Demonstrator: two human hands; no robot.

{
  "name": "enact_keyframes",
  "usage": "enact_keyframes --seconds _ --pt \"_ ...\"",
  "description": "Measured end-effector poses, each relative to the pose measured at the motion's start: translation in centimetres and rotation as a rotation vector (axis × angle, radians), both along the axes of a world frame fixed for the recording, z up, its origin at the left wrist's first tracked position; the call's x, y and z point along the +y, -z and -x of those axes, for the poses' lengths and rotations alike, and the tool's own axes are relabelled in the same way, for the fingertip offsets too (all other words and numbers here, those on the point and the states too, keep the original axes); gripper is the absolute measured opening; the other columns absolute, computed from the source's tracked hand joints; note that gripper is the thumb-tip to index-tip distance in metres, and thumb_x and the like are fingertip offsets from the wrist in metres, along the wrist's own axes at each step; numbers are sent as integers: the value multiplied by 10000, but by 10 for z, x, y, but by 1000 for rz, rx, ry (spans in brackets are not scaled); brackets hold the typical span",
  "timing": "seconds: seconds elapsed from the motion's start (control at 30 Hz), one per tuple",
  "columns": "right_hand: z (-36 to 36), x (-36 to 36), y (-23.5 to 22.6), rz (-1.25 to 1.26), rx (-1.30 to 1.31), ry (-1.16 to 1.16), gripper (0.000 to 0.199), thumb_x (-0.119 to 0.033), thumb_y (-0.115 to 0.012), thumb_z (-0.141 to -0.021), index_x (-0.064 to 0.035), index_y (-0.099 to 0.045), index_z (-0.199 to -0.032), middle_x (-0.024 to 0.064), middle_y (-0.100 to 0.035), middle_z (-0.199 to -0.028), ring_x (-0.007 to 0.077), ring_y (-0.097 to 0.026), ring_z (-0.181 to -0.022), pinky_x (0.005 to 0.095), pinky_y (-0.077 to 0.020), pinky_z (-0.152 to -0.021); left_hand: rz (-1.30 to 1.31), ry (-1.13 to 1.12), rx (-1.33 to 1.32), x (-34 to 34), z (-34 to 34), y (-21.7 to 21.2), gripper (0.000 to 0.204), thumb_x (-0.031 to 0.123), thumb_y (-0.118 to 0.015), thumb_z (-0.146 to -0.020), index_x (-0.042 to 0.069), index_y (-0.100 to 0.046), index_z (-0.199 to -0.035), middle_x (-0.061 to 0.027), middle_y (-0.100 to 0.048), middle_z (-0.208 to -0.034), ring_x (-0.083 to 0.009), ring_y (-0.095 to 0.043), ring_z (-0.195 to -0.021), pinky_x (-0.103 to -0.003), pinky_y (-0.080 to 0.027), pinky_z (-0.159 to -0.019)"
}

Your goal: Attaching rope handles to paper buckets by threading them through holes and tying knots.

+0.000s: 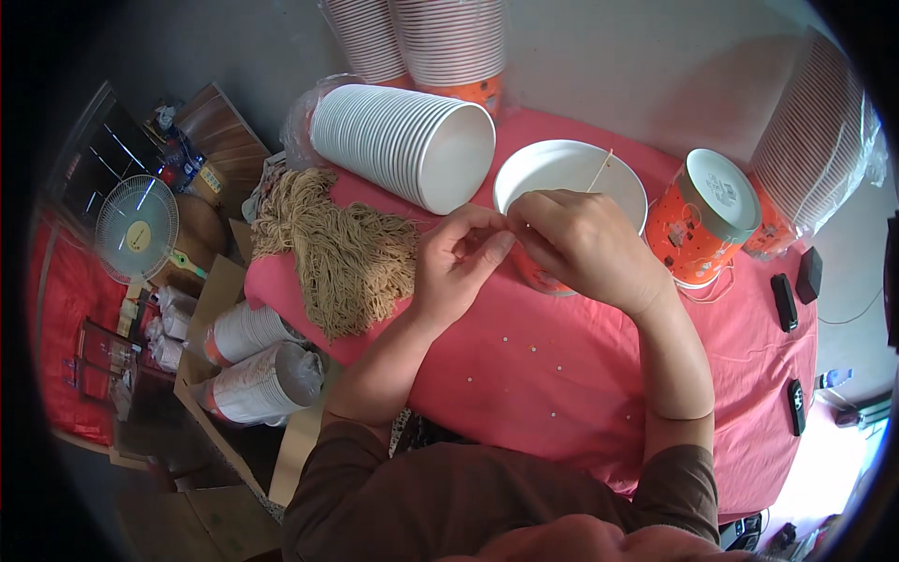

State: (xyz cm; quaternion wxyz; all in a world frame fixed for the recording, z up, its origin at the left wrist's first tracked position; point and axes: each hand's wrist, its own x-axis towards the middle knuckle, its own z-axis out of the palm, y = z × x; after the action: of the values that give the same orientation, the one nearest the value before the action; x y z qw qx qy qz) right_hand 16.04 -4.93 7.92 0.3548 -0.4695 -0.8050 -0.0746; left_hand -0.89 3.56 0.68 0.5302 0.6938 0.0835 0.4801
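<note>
My left hand (459, 262) is closed in a pinch, thumb and forefinger meeting the fingertips of my right hand (590, 245). What lies between the fingertips is too small to make out. Just behind my hands stands an upright paper bucket (540, 171), white inside and orange outside, partly hidden by my right hand. A thin pale cord (600, 172) sticks up over its mouth from behind that hand. To the right, an orange patterned bucket (682, 223) stands upside down on another rim, with loose cord (719, 292) beside it on the pink cloth.
On the pink-covered table (562, 440), a bundle of tan cords (351, 253) hangs over the left edge. Nested white buckets (398, 140) lie behind it. Wrapped stacks (810, 140) stand right. Small pale beads (534, 349) dot the cloth. A cardboard box (220, 309) sits lower left.
</note>
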Motion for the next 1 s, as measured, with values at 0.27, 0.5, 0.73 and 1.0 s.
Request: enact_keyframes --seconds 0.27,0.5,0.73,1.0 --pt "-8 -1 -3 45 51 34 109 -45 -675 -811 -21 -612 -897 127 -651 -782 317 -649 -706 402 -497 -605 203 126 45 6 6 -3 124 101 -617 -964 -11 -640 -1013 4 -624 -795 -34 -548 -719 -194 -449 -635" --pt "-8 0 -4 34 69 -5 90 -32 -667 -808 -1 -611 -872 121 -650 -803 309 -648 -709 389 -494 -612 265 190 34 1 4 -7 167 135 -600 -972 -9 -653 -1036 6 -623 -803 -44 -536 -704 -204 -445 -636" --pt "-7 -2 -6 45 65 4 89 -42 -670 -807 -8 -616 -868 123 -650 -807 316 -648 -726 396 -495 -615 262 157 60 1 4 -3 153 113 -634 -941 -7 -653 -1034 10 -642 -846 -26 -562 -744 -189 -460 -662" --pt "-5 0 -4 -54 29 -19 121 -105 -657 -811 -40 -584 -881 108 -620 -773 336 -637 -698 432 -501 -596 141 116 28 0 1 -2 82 8 -606 -942 -15 -640 -1013 -15 -637 -897 -45 -582 -745 -183 -473 -664"
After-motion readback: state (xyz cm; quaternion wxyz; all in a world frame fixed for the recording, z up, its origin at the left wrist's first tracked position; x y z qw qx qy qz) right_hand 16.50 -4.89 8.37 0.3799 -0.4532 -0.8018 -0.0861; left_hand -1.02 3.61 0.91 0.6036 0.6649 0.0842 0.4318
